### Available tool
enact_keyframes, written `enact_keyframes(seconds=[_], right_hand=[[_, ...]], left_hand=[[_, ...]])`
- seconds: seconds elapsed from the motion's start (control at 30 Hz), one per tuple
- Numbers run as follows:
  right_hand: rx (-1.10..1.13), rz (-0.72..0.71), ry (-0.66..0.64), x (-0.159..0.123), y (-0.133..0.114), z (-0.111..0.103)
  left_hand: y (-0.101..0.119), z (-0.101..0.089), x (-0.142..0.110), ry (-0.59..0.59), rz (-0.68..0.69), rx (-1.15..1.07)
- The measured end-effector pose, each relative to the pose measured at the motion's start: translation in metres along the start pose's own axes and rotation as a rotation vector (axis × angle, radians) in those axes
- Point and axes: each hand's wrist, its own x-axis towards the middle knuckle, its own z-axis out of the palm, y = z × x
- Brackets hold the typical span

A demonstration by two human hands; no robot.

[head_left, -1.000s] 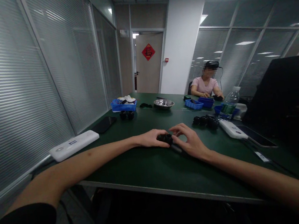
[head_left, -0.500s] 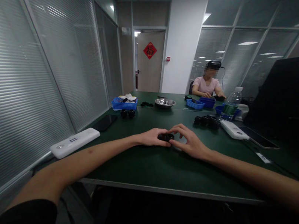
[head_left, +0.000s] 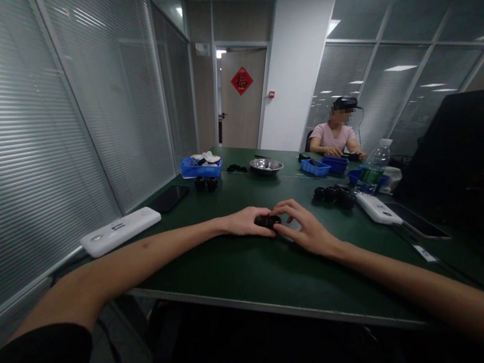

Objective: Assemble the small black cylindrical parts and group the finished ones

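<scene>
A small black rounded part [head_left: 267, 221] sits between my hands, low over the green table. My left hand [head_left: 245, 222] is closed around its left side, with the thumb along the near edge. From the right, my right hand [head_left: 306, 229] curves in, its thumb and index fingertips pressed to the part's right end. The other right fingers are bent above. Fingers cover much of the part, and its exact kind cannot be made out. A cluster of similar black round pieces [head_left: 332, 194] rests to the right of my right hand.
On the green table [head_left: 237, 273] are a filled blue basket [head_left: 202, 171], black round pieces [head_left: 206, 184], a steel bowl [head_left: 266, 172], blue bins [head_left: 315, 168], a bottle [head_left: 376, 167], white power banks [head_left: 122, 231] and phones [head_left: 170, 199]. Across sits a person [head_left: 334, 134]; a dark screen-like panel [head_left: 469, 153] stands right.
Over the last second the black part has turned slightly between my fingers, and my right fingertips have closed in on its right end. Since half a second ago, almost nothing differs.
</scene>
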Motion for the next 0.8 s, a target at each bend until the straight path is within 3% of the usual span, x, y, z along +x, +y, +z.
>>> enact_keyframes(seconds=[0.17, 0.4, 0.6, 0.8], right_hand=[[0.013, -0.031, -0.051, -0.0003, -0.0032, -0.0029], [-0.007, 0.021, 0.016, 0.0001, 0.0027, 0.0016], [-0.009, -0.03, -0.026, 0.0006, 0.0002, -0.0004], [-0.006, 0.006, -0.013, 0.0004, 0.0005, 0.0005]], left_hand=[[0.0043, -0.0013, -0.0013, -0.012, -0.012, -0.006], [0.0039, -0.001, -0.0009, 0.008, -0.013, 0.047], [0.0029, -0.0007, -0.0012, -0.001, 0.002, 0.01], [0.0019, -0.0007, -0.0013, 0.007, 0.023, 0.006]])
